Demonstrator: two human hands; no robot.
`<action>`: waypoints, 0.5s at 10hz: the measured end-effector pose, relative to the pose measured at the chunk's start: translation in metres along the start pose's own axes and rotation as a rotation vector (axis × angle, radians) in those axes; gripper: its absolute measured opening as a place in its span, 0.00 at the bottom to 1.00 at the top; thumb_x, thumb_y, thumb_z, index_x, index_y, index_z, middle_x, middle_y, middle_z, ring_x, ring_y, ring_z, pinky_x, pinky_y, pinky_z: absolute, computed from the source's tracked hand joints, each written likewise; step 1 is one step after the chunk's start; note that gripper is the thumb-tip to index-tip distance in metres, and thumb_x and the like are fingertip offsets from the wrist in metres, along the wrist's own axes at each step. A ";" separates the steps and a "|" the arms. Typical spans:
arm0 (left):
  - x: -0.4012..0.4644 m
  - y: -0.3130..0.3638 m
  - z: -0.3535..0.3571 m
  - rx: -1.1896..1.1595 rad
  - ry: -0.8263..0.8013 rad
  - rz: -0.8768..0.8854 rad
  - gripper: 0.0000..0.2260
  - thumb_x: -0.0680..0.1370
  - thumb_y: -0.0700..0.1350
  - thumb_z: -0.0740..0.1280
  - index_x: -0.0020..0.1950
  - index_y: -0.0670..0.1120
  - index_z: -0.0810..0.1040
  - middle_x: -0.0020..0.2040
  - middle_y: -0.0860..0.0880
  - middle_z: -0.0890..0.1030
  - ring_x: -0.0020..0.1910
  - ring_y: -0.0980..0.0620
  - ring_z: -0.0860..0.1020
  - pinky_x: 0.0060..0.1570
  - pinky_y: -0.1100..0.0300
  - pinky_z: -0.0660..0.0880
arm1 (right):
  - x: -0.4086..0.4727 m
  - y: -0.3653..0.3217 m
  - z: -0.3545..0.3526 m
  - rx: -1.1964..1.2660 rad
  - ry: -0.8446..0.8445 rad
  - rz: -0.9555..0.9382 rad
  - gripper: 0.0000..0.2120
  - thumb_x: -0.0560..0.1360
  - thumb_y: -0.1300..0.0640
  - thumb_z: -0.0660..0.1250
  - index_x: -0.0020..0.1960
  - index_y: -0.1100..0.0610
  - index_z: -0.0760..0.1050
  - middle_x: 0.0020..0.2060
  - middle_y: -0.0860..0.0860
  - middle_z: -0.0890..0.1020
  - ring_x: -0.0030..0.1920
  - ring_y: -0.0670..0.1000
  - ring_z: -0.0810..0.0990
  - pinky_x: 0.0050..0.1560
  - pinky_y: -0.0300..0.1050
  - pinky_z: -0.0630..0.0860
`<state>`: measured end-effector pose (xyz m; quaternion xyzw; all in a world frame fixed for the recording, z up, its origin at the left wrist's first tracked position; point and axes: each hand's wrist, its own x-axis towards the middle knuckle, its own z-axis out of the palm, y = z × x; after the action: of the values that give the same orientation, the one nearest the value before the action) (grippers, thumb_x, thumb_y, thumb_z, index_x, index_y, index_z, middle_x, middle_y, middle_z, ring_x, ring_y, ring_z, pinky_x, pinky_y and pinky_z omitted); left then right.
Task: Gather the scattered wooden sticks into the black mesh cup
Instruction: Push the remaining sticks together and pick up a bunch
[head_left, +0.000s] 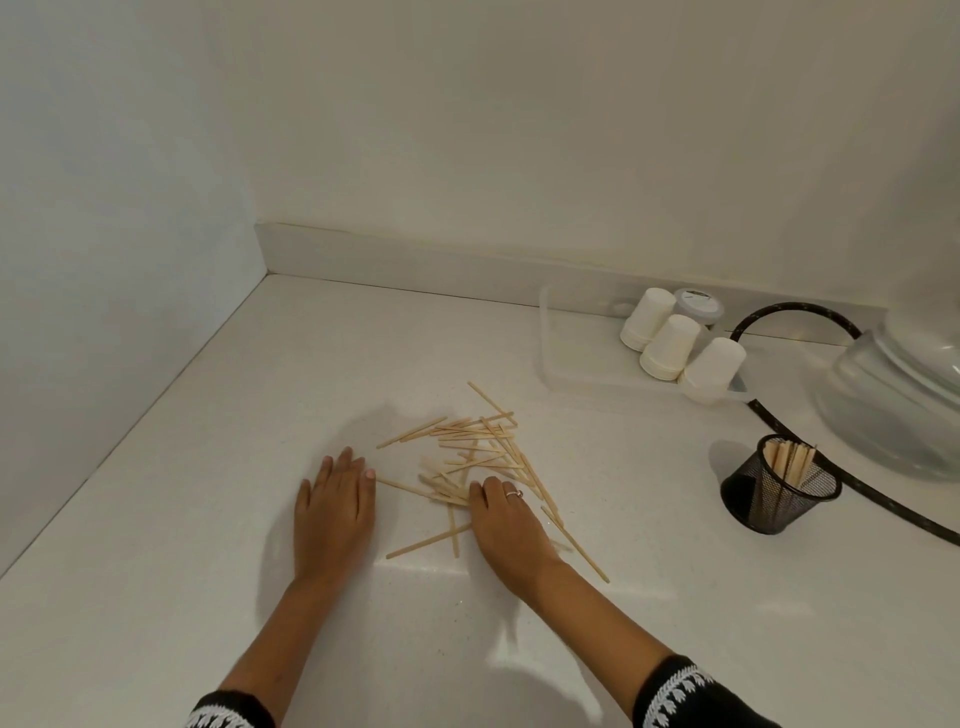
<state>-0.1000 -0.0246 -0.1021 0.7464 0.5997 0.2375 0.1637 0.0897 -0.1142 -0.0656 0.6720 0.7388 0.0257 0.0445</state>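
Thin pale wooden sticks (470, 457) lie scattered in a loose heap on the white speckled surface (208, 519). The left hand (335, 506) rests flat beside them, fingers spread and holding nothing. The right hand (506, 525) lies palm-down on the heap, fingers extended, nothing gripped. The black mesh cup (776, 486), well to the right, already holds several sticks.

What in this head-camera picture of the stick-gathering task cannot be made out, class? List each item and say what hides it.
- Sticks under the right hand: the hand covers part of the scattered sticks.
- How many sticks stand in the black mesh cup: its wall hides most of them.
- Glass vessel: cut off by the right edge.
- Lidded jar: its label is too small to read.
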 end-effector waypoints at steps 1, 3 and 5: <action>0.000 0.001 -0.001 0.004 0.004 -0.001 0.19 0.83 0.49 0.52 0.69 0.43 0.72 0.73 0.46 0.68 0.74 0.46 0.61 0.73 0.45 0.54 | 0.003 -0.006 -0.002 -0.042 -0.031 0.037 0.16 0.75 0.72 0.58 0.62 0.67 0.65 0.57 0.64 0.72 0.56 0.60 0.73 0.59 0.50 0.73; -0.001 0.003 -0.003 0.004 0.006 -0.005 0.19 0.83 0.49 0.52 0.69 0.43 0.72 0.73 0.46 0.69 0.74 0.46 0.61 0.73 0.45 0.54 | 0.001 -0.020 -0.012 -0.049 0.045 0.160 0.07 0.68 0.62 0.71 0.45 0.56 0.77 0.41 0.51 0.79 0.38 0.47 0.79 0.39 0.37 0.77; -0.001 0.005 -0.005 0.003 0.013 -0.006 0.19 0.83 0.48 0.53 0.68 0.43 0.73 0.73 0.46 0.69 0.74 0.47 0.62 0.73 0.46 0.55 | 0.011 -0.001 -0.005 0.278 0.066 0.232 0.12 0.76 0.71 0.55 0.57 0.63 0.69 0.57 0.60 0.70 0.40 0.52 0.73 0.39 0.40 0.70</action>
<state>-0.0993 -0.0267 -0.0955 0.7432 0.6034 0.2410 0.1595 0.0874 -0.1029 -0.0611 0.7512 0.6538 -0.0495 -0.0764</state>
